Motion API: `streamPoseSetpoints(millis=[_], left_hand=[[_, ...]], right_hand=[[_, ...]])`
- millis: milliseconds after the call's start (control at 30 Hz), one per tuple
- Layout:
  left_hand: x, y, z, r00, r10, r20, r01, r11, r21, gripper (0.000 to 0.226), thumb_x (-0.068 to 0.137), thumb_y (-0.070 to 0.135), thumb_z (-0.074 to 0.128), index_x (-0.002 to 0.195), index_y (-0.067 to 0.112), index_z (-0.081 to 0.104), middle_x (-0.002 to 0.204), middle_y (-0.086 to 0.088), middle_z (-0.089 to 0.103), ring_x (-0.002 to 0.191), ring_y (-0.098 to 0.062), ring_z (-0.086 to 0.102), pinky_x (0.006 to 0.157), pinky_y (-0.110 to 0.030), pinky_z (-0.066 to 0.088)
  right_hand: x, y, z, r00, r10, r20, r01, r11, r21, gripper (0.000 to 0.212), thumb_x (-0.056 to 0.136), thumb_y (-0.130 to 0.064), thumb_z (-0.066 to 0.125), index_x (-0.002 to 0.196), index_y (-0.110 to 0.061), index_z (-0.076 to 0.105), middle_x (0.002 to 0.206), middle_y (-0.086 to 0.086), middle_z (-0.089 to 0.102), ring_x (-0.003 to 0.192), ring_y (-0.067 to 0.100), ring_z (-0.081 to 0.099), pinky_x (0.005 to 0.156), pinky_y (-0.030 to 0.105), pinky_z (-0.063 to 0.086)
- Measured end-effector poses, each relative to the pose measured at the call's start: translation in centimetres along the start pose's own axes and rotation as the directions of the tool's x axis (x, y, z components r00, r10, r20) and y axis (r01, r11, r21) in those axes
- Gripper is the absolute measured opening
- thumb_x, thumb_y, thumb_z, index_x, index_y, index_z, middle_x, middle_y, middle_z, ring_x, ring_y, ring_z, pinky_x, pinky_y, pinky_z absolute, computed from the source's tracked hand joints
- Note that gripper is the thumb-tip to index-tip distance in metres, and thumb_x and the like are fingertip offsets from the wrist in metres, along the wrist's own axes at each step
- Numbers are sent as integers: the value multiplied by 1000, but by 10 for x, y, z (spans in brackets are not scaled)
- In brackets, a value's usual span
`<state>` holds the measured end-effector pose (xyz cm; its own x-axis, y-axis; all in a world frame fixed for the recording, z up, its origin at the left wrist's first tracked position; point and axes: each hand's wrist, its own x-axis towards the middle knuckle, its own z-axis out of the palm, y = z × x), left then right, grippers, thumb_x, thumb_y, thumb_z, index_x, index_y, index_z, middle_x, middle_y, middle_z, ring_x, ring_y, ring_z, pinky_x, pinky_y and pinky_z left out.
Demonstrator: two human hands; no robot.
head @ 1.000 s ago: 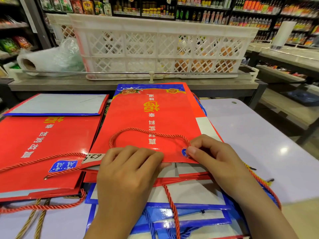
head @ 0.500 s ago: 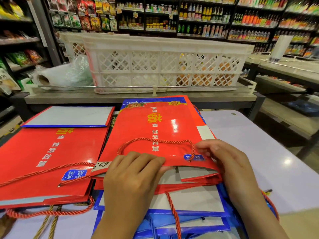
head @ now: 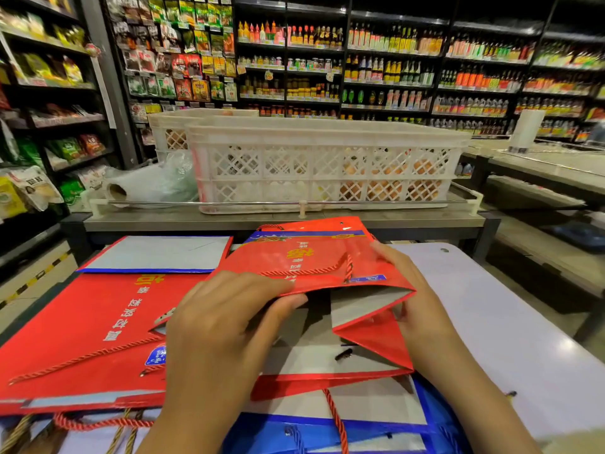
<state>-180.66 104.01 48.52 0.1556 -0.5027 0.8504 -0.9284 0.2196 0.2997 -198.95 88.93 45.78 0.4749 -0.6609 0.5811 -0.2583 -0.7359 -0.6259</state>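
Note:
A red paper gift bag (head: 314, 260) with rope handles lies on a stack of flat bags in front of me, its mouth pulled open so the grey inside shows. My left hand (head: 222, 326) pinches the bag's upper front edge, thumb inside the mouth. My right hand (head: 412, 296) grips the bag's right side fold, fingers over the top panel. Another flat red bag (head: 85, 329) lies to the left. Blue bags (head: 343, 430) sit underneath the stack.
The bags rest on a pale table (head: 510, 329). Beyond it a metal counter (head: 229, 221) carries a white lattice crate (head: 327, 165) and a clear plastic bag roll (head: 147, 185). Stocked shop shelves (head: 393, 67) fill the background.
The top red bag went from flat to opened: its front panel has been lifted and its right gusset spread. My view has also tilted upward.

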Motion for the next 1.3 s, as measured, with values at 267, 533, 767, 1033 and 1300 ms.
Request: streamPoseSetpoints(millis=[267,533,767,1033,1300], left_hand=[[0,-19,-41,940,-342,0,304,836,-456,26,85,37,48,97,34,71,103,16,71,97,-4,65,75,-19,53],[16,-114,-31,831,-505,234,555,727,-403,42,77,5,62,116,21,58,124,-15,59,107,-10,60,103,-27,42],[43,-90,7,909,-403,106,415,855,-311,23,80,-15,64,84,7,64,74,14,65,72,11,57,67,-6,43],[67,-75,3,851,-514,-106,431,799,-420,31,84,2,67,60,13,52,54,7,52,54,3,37,46,-12,30],[83,-81,0,791,-586,-175,436,741,-511,6,88,-1,62,85,4,61,70,9,58,49,15,47,53,-5,38]], right_hand=[[4,-10,6,988,-81,-132,66,991,-113,43,62,-2,74,94,-28,63,95,-13,66,89,12,64,79,36,52],[31,-36,-3,964,-74,-256,103,989,102,49,85,9,59,95,-38,66,93,-27,69,93,-4,64,81,17,51],[64,-59,-11,949,-1,-316,107,942,318,11,83,-8,59,80,-18,63,71,-14,67,67,-2,59,65,16,44],[84,-66,-22,959,24,-283,93,916,391,19,92,-6,58,109,-16,60,103,-6,68,94,-2,63,80,11,46],[66,-16,13,946,321,47,-322,914,246,39,83,-18,71,114,-30,50,116,-2,59,105,13,59,87,22,49]])
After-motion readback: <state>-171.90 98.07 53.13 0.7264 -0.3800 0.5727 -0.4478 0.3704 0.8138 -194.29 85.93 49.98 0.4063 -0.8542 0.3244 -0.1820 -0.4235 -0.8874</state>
